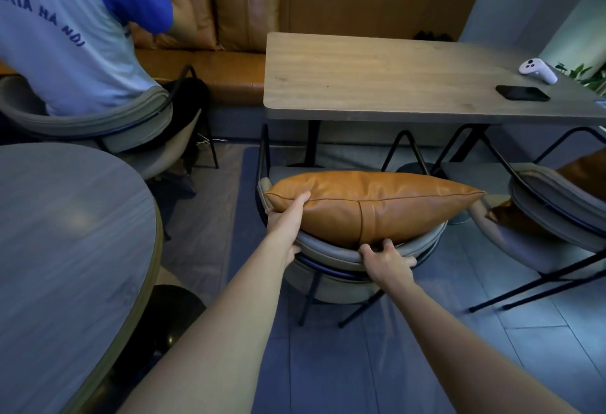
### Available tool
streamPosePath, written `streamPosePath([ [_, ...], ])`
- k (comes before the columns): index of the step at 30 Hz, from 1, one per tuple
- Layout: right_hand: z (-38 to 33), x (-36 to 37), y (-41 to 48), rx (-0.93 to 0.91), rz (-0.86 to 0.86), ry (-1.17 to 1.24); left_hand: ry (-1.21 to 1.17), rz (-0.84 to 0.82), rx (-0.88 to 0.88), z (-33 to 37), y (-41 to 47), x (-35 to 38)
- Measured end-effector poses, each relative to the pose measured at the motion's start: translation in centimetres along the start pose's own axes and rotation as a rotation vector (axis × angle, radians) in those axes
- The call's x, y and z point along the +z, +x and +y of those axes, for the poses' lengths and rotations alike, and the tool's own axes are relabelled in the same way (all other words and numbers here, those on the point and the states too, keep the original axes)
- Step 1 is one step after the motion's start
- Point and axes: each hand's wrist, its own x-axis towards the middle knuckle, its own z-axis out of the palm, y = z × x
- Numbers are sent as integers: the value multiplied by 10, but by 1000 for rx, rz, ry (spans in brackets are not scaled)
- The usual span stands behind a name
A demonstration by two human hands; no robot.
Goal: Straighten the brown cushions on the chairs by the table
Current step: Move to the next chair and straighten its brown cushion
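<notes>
A brown leather cushion (370,203) lies lengthwise across the curved backrest of a grey chair (331,258) in front of the rectangular wooden table (377,76). My left hand (285,220) grips the cushion's left end, thumb on top. Resting on the backrest rim, my right hand (387,261) pinches the cushion's lower edge near its middle seam. A second brown cushion (580,174) sits on the chair (557,210) to the right, partly hidden by that chair's backrest.
A person in a white and blue shirt (75,30) sits on a chair at left. A round table (65,249) is at near left. A brown bench (328,3) with cushions lines the wall. A phone (522,92) and a white controller (537,70) lie on the table.
</notes>
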Motion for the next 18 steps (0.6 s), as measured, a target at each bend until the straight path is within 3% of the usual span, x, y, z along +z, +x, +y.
streamPosePath([
  [18, 0, -3, -2, -19, 73, 83, -7, -37, -5, -2, 6, 3],
])
